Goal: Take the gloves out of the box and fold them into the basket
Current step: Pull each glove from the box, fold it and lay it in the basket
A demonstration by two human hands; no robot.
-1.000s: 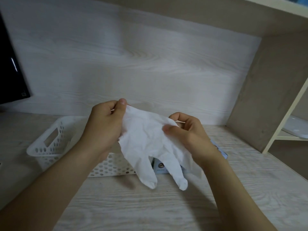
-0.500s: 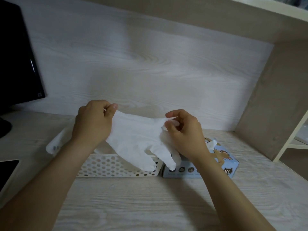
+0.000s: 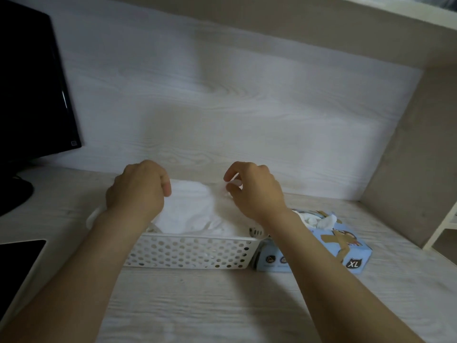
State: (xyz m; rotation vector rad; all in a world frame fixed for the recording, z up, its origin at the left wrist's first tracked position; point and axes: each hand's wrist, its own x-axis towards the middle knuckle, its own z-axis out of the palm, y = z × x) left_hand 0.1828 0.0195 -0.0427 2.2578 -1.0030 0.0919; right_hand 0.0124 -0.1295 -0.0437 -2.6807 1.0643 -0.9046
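A white glove [image 3: 190, 209] hangs folded over the white perforated basket [image 3: 197, 251], its lower part down inside. My left hand [image 3: 138, 191] grips the glove's left edge with curled fingers. Above the basket's right half, my right hand [image 3: 254, 191] pinches a blurred bit of the glove between thumb and forefinger. The blue glove box [image 3: 351, 248], marked XL, lies against the basket's right end, partly behind my right forearm. White gloves [image 3: 321, 220] stick out of its opening.
A black monitor [image 3: 32, 95] stands at the back left on a dark foot. A dark tablet or phone [image 3: 17, 258] lies at the left edge. A wooden side panel [image 3: 415, 157] and shelf frame close off the right. Pale wood desk [image 3: 210, 305] lies in front.
Both hands have moved the glove away from me and down, from in front of the basket into it. The glove's fingers no longer hang free. The view has shifted left.
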